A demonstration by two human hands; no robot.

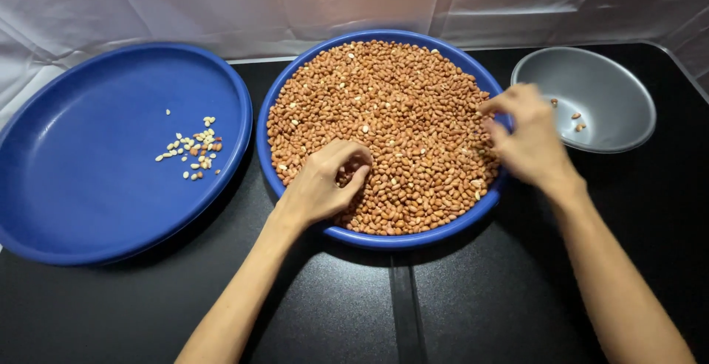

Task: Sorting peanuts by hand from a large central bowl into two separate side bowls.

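Backdrop: white sheeting hangs in folds behind a black desk (458, 305) with a seam running down its middle.
Left hand (323, 184): it rests in the near left part of the peanuts (391, 113), fingers (353, 159) curled down into the heap and thumb alongside; the grip is half-clenched among the nuts, and whether it grasps any single one cannot be told.
Right hand (526, 136): it hovers over the right rim of the middle tray, fingertips (491, 105) pinched together at the edge of the heap; the grip is clenched, but what sits between the fingertips is too small to tell.
Middle tray (384, 240): a round blue tray at the desk's centre, filled almost rim to rim with reddish-brown skinned peanuts, a few pale ones scattered among them.
Left tray (88, 209): a larger round blue tray, just beside the middle tray, nearly touching it, its far edge against the sheeting; mostly bare.
Sorted bits (193, 148): a small loose cluster of pale, skinless peanuts with a couple of red ones, lying right of the left tray's centre.
Grey bowl (591, 91): a round metal bowl at the far right, just beside the right hand.
Bowl contents (576, 120): a few brown pieces on the bowl's left slope.
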